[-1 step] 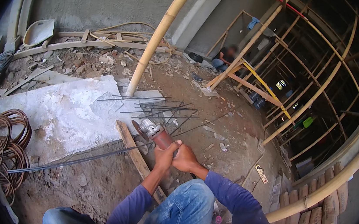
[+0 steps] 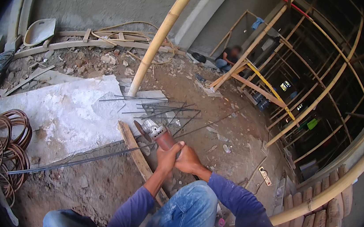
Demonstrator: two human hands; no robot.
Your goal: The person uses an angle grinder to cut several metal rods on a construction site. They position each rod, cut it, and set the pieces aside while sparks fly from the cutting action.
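Both my hands are wrapped round an angle grinder [image 2: 164, 139] with a reddish-brown body and a grey metal head. My left hand [image 2: 167, 160] closes on the body from the left, while my right hand [image 2: 189, 162] grips its rear end. The brown cutting disc [image 2: 142, 129] faces left, near the end of a wooden plank [image 2: 140, 163]. Long thin steel rods [image 2: 84, 161] run across that plank, under the grinder. I cannot tell whether the disc touches them. Several shorter cut rods [image 2: 164, 109] lie scattered just beyond.
A whitish sheet [image 2: 71, 115] covers ground at left, beside coiled brown rods [image 2: 5, 141]. Upright bamboo poles [image 2: 157, 44] and scaffolding stand ahead and right. A power strip [image 2: 265, 176] lies at right, near stacked bags [image 2: 312, 224]. Another person [image 2: 229, 58] sits far back.
The grinder's head and disc have shifted very slightly up and to the right. Both hands keep their grip on it.
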